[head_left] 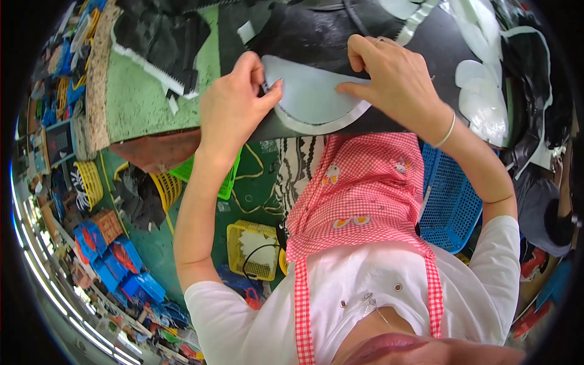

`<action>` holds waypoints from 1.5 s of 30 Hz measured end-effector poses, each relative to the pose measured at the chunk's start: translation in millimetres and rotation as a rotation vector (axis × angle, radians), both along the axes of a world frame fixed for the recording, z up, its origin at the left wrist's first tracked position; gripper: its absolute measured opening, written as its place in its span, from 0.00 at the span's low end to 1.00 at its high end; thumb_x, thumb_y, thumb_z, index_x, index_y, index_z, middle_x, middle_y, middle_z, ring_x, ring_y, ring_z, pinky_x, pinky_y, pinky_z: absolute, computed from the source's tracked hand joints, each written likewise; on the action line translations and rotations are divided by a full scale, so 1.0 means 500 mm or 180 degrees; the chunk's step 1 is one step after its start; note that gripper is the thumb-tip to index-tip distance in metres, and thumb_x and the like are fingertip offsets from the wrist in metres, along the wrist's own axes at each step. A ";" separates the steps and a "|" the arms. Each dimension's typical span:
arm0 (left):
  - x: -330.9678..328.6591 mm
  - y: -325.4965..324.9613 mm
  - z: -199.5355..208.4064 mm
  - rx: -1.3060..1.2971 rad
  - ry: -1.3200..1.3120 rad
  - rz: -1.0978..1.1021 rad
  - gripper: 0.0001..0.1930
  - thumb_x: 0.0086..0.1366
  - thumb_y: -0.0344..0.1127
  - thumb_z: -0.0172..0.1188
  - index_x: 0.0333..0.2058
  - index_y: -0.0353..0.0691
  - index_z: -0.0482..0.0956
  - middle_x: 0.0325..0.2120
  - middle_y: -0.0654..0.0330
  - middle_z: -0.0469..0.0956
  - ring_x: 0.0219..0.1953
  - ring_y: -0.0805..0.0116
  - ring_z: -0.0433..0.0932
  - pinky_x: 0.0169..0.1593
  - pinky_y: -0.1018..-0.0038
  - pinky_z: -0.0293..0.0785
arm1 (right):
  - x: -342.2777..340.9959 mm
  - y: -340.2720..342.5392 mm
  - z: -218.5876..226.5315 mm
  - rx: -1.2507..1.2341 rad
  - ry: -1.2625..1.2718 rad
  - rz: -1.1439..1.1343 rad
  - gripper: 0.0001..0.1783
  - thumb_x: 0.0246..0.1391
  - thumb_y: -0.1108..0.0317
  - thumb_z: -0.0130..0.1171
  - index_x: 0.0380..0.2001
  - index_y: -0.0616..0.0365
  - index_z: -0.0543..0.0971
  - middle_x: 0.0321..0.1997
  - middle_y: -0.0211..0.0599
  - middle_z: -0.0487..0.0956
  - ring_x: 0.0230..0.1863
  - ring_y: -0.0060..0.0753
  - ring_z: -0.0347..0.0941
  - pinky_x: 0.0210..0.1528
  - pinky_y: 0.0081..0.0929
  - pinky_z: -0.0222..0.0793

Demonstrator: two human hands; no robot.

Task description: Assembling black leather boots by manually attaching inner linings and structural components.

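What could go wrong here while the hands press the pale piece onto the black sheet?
1. The pale piece is held only by the fingertips of the left hand and right hand; it may shift on the black sheet.
2. The sheet overhangs the table edge, so it could sag or slide toward the floor.

Left hand [234, 100] covering the near end of the pale half-round template [313, 97], fingertips tucked out of sight behind its edge. Right hand [392, 73] hiding the far end. Black sheet [316, 36] cut off by the top rim, its full shape impossible to judge. Stack of white cutouts [483, 97] smeared by the lens bend, count unclear. Blue crates [112, 261] at lower left too small and warped to read contents.
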State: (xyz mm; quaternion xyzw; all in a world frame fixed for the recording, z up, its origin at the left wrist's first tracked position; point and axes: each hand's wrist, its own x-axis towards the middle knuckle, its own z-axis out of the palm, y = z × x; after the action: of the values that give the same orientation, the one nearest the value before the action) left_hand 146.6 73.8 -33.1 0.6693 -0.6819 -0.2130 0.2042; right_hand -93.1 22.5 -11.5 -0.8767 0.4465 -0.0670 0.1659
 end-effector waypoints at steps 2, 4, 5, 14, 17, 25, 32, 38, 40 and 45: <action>-0.006 -0.003 0.020 -0.0232 -0.0810 -0.0047 0.16 0.57 0.41 0.66 0.27 0.43 0.66 0.15 0.63 0.69 0.18 0.61 0.73 0.24 0.64 0.67 | -0.028 0.034 -0.024 -0.0391 -0.0449 0.0481 0.28 0.39 0.55 0.70 0.43 0.55 0.75 0.46 0.37 0.77 0.51 0.43 0.72 0.50 0.35 0.71; -0.047 -0.029 0.037 -0.0470 -0.0325 -0.0345 0.16 0.56 0.41 0.66 0.29 0.44 0.66 0.16 0.64 0.69 0.18 0.61 0.73 0.24 0.64 0.67 | -0.052 0.098 -0.048 -0.0205 -0.0576 0.1123 0.42 0.41 0.51 0.69 0.56 0.63 0.69 0.64 0.48 0.68 0.67 0.48 0.61 0.69 0.41 0.57; -0.076 -0.038 0.044 -0.0620 0.0121 -0.0582 0.16 0.55 0.41 0.67 0.30 0.45 0.67 0.16 0.64 0.70 0.19 0.61 0.73 0.24 0.64 0.68 | -0.061 0.112 -0.044 0.0070 -0.0608 0.1106 0.47 0.43 0.50 0.68 0.62 0.65 0.63 0.69 0.50 0.61 0.72 0.48 0.53 0.74 0.44 0.46; -0.289 -0.273 -0.007 -0.0726 -0.0439 -0.0741 0.18 0.59 0.50 0.63 0.39 0.41 0.83 0.35 0.61 0.81 0.40 0.59 0.79 0.43 0.64 0.72 | -0.141 0.050 -0.026 0.1357 -0.1798 0.0512 0.19 0.53 0.70 0.62 0.50 0.58 0.78 0.50 0.43 0.79 0.54 0.39 0.75 0.56 0.35 0.70; -0.196 -0.237 0.090 0.0230 0.1924 -0.0701 0.14 0.68 0.44 0.57 0.40 0.39 0.83 0.36 0.69 0.81 0.40 0.74 0.78 0.41 0.74 0.71 | -0.225 -0.004 -0.043 0.1914 -0.3323 -0.0773 0.18 0.60 0.67 0.59 0.52 0.62 0.76 0.50 0.37 0.80 0.49 0.32 0.77 0.52 0.29 0.73; -0.172 -0.153 0.168 0.0670 0.3481 -0.0822 0.18 0.66 0.37 0.60 0.50 0.32 0.75 0.43 0.63 0.79 0.47 0.79 0.74 0.52 0.78 0.69 | -0.174 -0.079 0.034 0.2570 -0.5784 -0.0653 0.10 0.58 0.66 0.64 0.42 0.57 0.80 0.41 0.28 0.82 0.37 0.18 0.78 0.42 0.18 0.74; -0.196 -0.226 0.181 0.1160 0.3435 -0.1319 0.13 0.67 0.38 0.61 0.42 0.34 0.81 0.37 0.64 0.82 0.41 0.80 0.77 0.47 0.81 0.71 | -0.262 -0.055 0.064 0.1468 -0.4900 -0.1619 0.13 0.63 0.63 0.58 0.45 0.58 0.79 0.42 0.23 0.81 0.40 0.12 0.74 0.42 0.13 0.68; -0.115 -0.433 0.002 -0.1952 0.0310 -0.1612 0.19 0.59 0.31 0.56 0.51 0.42 0.79 0.47 0.56 0.81 0.48 0.56 0.80 0.60 0.62 0.69 | -0.344 -0.008 0.096 0.1957 -0.4641 -0.1253 0.29 0.60 0.70 0.57 0.63 0.65 0.65 0.55 0.36 0.76 0.53 0.23 0.74 0.56 0.23 0.69; -0.095 -0.486 -0.056 -0.2260 -0.1040 -0.1472 0.26 0.54 0.28 0.55 0.54 0.47 0.76 0.51 0.55 0.78 0.50 0.51 0.77 0.58 0.61 0.71 | -0.331 -0.002 0.112 0.2377 -0.4140 -0.0887 0.27 0.57 0.73 0.61 0.59 0.64 0.68 0.52 0.33 0.77 0.50 0.21 0.74 0.53 0.21 0.71; -0.128 -0.483 0.028 -0.1721 -0.0398 -0.1023 0.14 0.57 0.28 0.55 0.37 0.54 0.85 0.38 0.60 0.83 0.40 0.57 0.81 0.43 0.64 0.78 | -0.319 0.012 0.118 0.2716 -0.3721 -0.0559 0.12 0.62 0.69 0.57 0.47 0.62 0.75 0.41 0.24 0.78 0.39 0.10 0.72 0.43 0.12 0.70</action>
State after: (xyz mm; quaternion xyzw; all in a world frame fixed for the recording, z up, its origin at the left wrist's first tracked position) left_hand 82.3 -167.6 -19.1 0.4863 -0.8220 -0.0120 0.2960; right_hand -252.7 28.4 47.6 -0.5177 0.3409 -0.3575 0.6986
